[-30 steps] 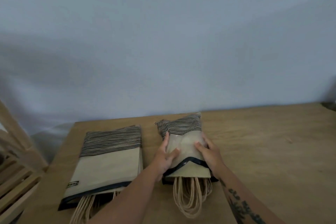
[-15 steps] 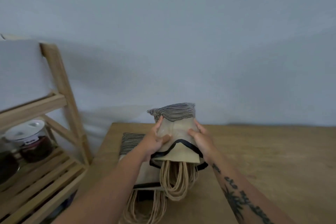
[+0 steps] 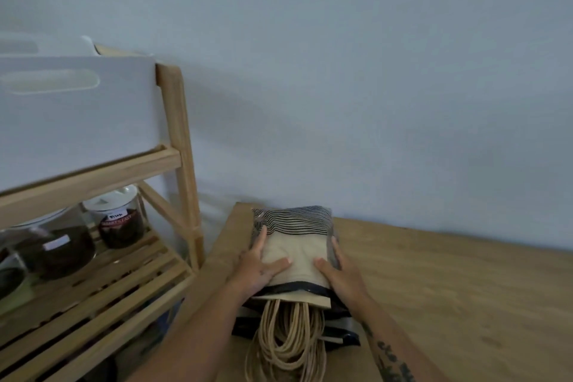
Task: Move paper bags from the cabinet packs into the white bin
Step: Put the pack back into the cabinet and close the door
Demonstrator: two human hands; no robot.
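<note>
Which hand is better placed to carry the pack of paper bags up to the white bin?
Left, probably. The white bin sits on the shelf at the left, and the left hand grips the pack on that side. The right hand holds the far side.

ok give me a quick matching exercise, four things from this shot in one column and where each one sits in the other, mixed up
Things:
1. pack of paper bags
2. white bin
3. glass jars
4. twine handles

Places:
A. lower slatted shelf
B. top shelf of the wooden rack
C. spilling from the pack's near end
D. held between both hands over the wooden cabinet top

Pairs: 1-D, 2-B, 3-A, 4-C
</note>
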